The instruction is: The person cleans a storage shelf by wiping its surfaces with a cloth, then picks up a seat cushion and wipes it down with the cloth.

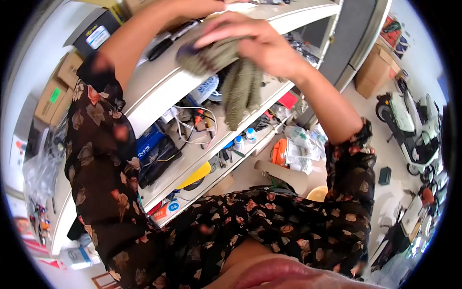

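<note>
An olive-green cloth (240, 91) hangs in folds from my right hand (260, 41), its lower end dangling over the shelf edge. The right fingers are bent over the bunched part of the cloth, slightly smeared by motion. My left hand (209, 6) reaches across the top shelf to the upper edge of the view, where its fingers are cut off. Beneath both hands runs the white top shelf (156, 98). A black-handled item (161, 47) lies on it, near my left forearm.
Lower shelves hold a blue box (149, 142), white cable (214, 125), blue-capped bottles (250, 135) and a yellow piece (195, 175). Cardboard boxes (53, 101) stand at left. To the right are a carton (378, 72) and a scooter (409, 120). Plastic bags (303, 149) lie below.
</note>
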Motion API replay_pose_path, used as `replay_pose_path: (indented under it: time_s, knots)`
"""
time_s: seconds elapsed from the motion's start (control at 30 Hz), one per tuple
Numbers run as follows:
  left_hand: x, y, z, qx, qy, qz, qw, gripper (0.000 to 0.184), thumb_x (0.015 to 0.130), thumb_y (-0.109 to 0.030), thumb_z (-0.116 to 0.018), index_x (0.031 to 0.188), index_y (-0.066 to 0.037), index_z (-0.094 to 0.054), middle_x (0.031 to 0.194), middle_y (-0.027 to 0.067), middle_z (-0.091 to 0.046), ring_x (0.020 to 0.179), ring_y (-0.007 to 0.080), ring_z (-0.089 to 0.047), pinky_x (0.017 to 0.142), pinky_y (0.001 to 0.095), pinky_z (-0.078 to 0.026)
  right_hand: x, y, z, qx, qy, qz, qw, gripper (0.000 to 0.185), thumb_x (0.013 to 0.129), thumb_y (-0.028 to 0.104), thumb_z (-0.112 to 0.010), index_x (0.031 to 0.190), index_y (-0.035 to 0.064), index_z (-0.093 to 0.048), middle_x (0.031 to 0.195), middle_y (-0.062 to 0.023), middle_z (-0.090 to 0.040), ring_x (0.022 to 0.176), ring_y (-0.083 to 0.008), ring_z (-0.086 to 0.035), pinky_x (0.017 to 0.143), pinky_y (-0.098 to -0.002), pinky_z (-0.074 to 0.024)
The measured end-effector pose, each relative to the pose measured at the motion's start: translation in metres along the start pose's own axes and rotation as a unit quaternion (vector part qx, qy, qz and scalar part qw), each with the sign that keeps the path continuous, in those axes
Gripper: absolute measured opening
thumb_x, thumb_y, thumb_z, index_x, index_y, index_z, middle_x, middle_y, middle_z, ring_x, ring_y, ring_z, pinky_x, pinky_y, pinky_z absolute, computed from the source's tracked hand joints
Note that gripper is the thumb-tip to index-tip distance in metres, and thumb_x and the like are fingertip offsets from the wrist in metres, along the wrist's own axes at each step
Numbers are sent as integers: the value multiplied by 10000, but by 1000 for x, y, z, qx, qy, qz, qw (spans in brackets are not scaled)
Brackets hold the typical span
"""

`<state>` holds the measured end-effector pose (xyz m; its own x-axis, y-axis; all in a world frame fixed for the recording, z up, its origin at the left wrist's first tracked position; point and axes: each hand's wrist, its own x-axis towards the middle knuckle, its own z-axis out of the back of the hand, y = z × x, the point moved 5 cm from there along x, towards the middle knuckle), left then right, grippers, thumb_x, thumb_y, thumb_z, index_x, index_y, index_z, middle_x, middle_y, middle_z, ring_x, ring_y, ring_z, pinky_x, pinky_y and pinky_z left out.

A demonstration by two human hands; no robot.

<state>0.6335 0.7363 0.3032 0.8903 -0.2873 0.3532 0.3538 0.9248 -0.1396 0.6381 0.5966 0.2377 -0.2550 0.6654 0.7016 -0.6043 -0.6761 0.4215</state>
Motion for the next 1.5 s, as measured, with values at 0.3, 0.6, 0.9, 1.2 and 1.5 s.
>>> replay_pose_path:
  time_s: [0.3, 0.6, 0.9, 1.2, 1.5]
  knots:
    - [-60, -91, 16, -129, -104, 232, 959, 429, 982, -279, -591, 1282, 25, -619, 1243, 160, -670, 1075, 202, -646, 933, 327, -483, -85, -36, -2, 658, -261, -192, 680, 537, 797, 145, -501, 1290, -66, -533, 1217, -226, -658, 1038, -329, -674, 985, -426, -528]
    - [-100, -92, -28, -224, -239, 183, 927, 189, 921, -132, -702, 1058, -55, -595, 1018, -13, -635, 966, 85, -590, 884, 265, -468, -110, -11, -61, 530, -166, -331, 763, 594, 921, 419, -548, 1345, 2, -534, 1200, -185, -655, 1025, -306, -652, 904, -413, -531]
    - [-124, -179, -86, 196, -30, -139, 970, 291, 728, -199, -769, 988, -125, -661, 1002, 52, -592, 933, 245, -596, 856, 416, -484, -145, 14, -100, 707, -209, -289, 611, 820, 962, 702, -414, 1485, 71, -383, 1428, -133, -525, 1220, -295, -595, 1046, -490, -492]
    - [-199, -189, -17, 333, -43, 53, 941, 431, 792, -146, -723, 1219, -141, -667, 1309, 87, -631, 1243, 306, -585, 1078, 496, -401, -139, 6, 44, -71, -473, -116, 870, 592, 923, 219, -704, 1413, 3, -450, 1258, -145, -617, 1146, -245, -606, 1037, -368, -467]
    - [-295, -130, 13, 285, -49, 268, 919, 497, 876, -198, -677, 1344, -56, -592, 1362, 175, -585, 1276, 393, -524, 1097, 480, -391, -39, -49, 61, -370, -141, -131, 909, 465, 829, 146, -643, 1287, 82, -597, 1058, -216, -692, 950, -402, -659, 860, -438, -529]
